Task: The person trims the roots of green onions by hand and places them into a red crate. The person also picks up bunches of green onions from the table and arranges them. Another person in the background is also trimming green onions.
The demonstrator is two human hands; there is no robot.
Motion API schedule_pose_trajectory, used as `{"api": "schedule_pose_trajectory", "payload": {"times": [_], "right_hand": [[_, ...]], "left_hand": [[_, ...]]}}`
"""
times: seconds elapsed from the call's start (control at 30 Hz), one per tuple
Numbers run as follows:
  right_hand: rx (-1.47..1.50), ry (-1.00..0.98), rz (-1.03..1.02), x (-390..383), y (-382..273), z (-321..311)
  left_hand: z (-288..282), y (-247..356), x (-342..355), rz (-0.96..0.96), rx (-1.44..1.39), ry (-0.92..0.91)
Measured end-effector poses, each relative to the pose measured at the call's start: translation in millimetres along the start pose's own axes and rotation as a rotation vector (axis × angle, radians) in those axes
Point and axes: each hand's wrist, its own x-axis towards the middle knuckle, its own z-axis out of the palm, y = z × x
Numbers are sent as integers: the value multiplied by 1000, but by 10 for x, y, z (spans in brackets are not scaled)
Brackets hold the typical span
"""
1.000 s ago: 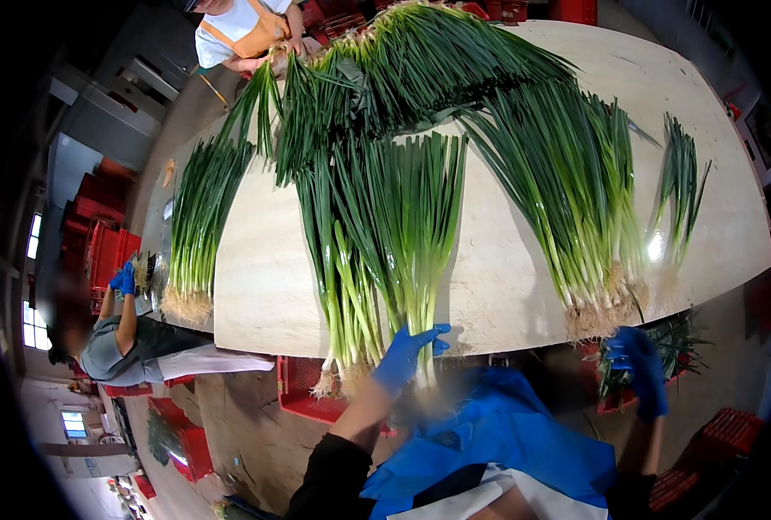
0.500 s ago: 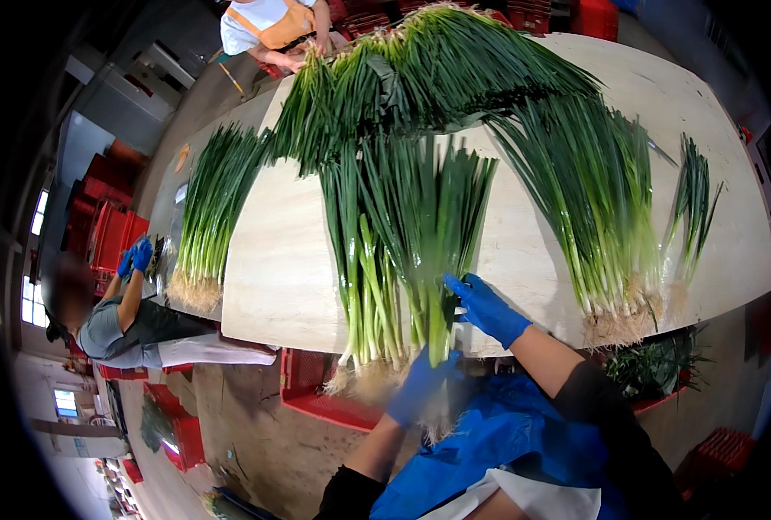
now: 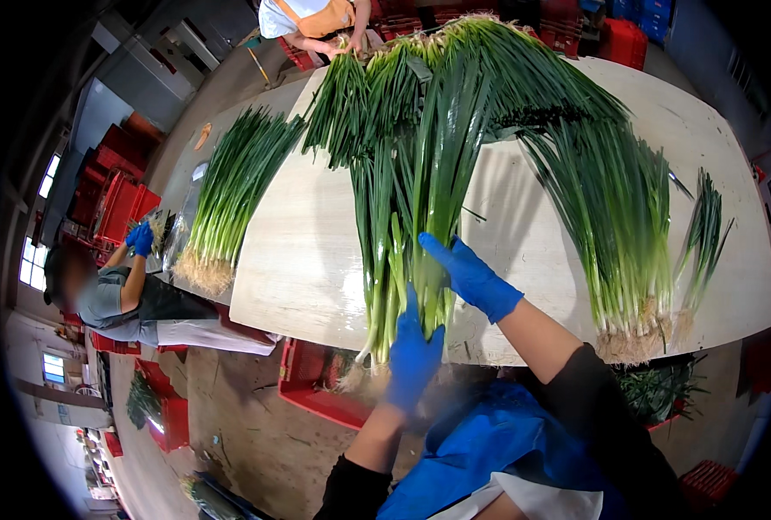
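Hand, L, over stem bases of ctr. leeks on table, & hand, R, at their side, one digit out; grips can't be told. Prob. done: L bundle, R bundle, roots aligned; remaining: ctr. leeks, far heap.

Soft shadows cross the tabletop within dark, bent edges.

Glossy lvs, smooth wd tbl

Brown floor, small bright windows
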Motion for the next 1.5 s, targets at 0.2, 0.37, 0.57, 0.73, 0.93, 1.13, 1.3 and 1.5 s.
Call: {"api": "schedule_pose_trajectory", "payload": {"times": [0.2,0.37,0.57,0.73,0.93,1.13,1.3,1.5], "right_hand": [[-658,256,182,-376,1160,-861],[-259,228,254,-674,1309,-623],[-95,100,366,-551,1140,-426],[-4,14,148,-451,1380,-282],[-352,3,159,-654,1076,-273],[-291,103,258,-979,1187,-743],[-121,208,217,-1409,1019,-1177],[-662,700,-121,-1826,651,-1776]], "left_hand": [[509,-815,311,-139,-31,-180],[654,-1039,310,-106,-66,-66],[786,-1097,512,-234,-367,-66],[731,-963,733,-184,-529,61],[552,-601,645,-95,232,69],[677,-593,601,20,645,20],[675,-558,576,-3,677,-4],[732,-558,435,20,655,1]]}}
